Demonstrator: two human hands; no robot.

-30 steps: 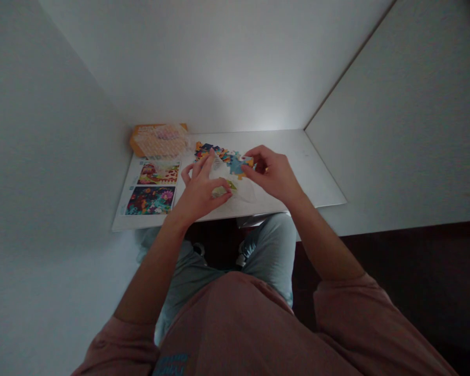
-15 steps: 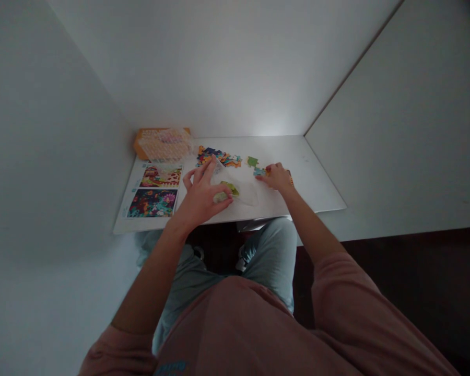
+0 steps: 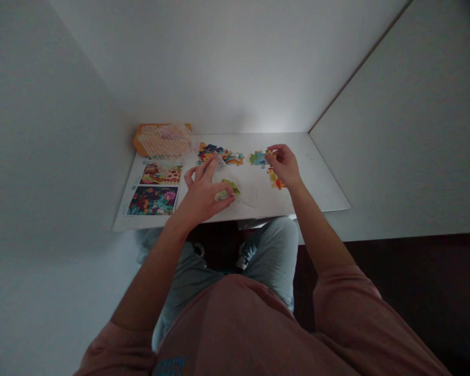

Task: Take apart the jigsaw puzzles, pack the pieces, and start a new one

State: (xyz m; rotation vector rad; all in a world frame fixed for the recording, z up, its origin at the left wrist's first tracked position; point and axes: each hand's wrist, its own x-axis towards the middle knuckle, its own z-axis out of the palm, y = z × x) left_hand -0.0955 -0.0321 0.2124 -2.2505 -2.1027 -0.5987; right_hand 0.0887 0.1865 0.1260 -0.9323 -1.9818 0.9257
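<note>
My left hand [image 3: 204, 192] lies over a clear plastic bag [image 3: 250, 192], its fingers spread and the thumb apart. Green puzzle pieces [image 3: 230, 186] show beside its thumb, and a white printed label [image 3: 220, 165] sits by the index fingertip. Farther right, my right hand [image 3: 285, 163] pinches a small puzzle piece [image 3: 272, 154], mostly covered by the fingers. That piece is at the right edge of a green and blue puzzle piece [image 3: 257, 158] on the table. Below these fingers lies a yellow and orange puzzle piece [image 3: 276, 178], partly hidden by the hand.
A heap of loose puzzle pieces [image 3: 219, 154] lies beyond my left hand. At the left are a sheet with two printed pictures [image 3: 152, 201] and an orange box [image 3: 143, 137] partly covered by bubble wrap [image 3: 168, 142]. Walls border the white table [image 3: 325, 193].
My right hand has moved away from me and slightly right, with the blue piece now up against the green one. The yellow and orange piece is uncovered. My left hand stays put.
</note>
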